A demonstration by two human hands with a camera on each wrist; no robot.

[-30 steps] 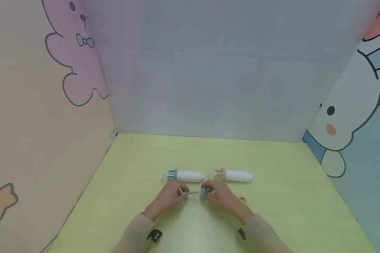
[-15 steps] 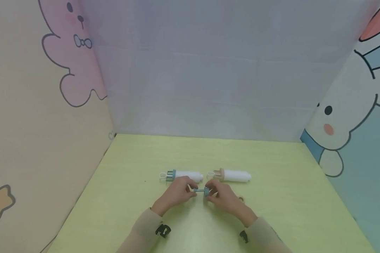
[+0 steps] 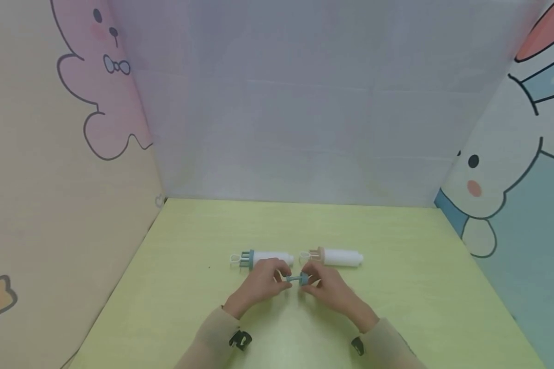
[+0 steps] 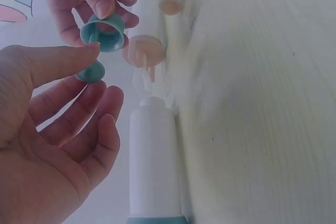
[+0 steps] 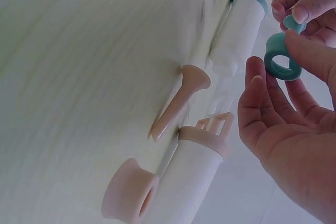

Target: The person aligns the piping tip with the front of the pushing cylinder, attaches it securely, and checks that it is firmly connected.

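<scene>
My left hand [image 3: 265, 281] pinches a slim teal nozzle-like piece [image 4: 91, 72] by its rounded end, between thumb and fingers. Opposite it, my right hand [image 3: 331, 288] grips a short teal ring [image 5: 275, 45] with a threaded inside, seen in the left wrist view. The thin end of the nozzle piece reaches the ring; how deep it goes in is hard to tell. Just beyond the hands lie two white plunger tubes: one with a teal collar [image 3: 245, 259] behind my left hand, one with a peach collar [image 3: 320, 254] behind my right.
On the yellow-green table [image 3: 203, 318], a peach nozzle-like piece [image 5: 181, 98] and a peach ring [image 5: 126, 191] lie beside the peach-collared tube. A pale back wall [image 3: 268, 128] and printed side panels [image 3: 526, 266] enclose the table.
My left hand has moved right, bringing the nozzle piece from a gap away up to the ring. The right hand keeps its hold on the ring with little shift.
</scene>
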